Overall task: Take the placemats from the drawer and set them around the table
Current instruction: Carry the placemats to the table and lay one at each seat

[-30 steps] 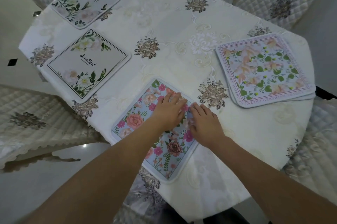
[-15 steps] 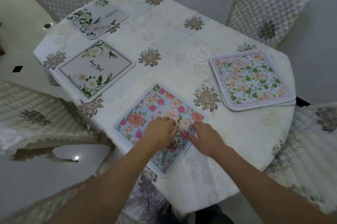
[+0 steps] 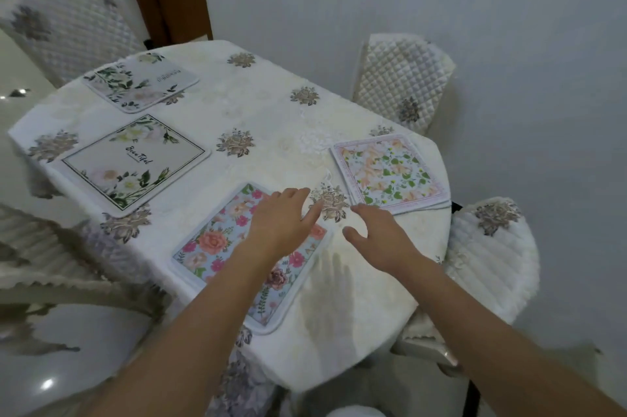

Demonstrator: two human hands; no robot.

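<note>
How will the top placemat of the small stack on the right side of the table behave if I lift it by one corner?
The stack of placemats lies flat with thin edges, so the top one is probably light and may bend a little. The mats look slightly fanned at the near edge, so it could slide over the one below. Nothing suggests fragility.
</note>
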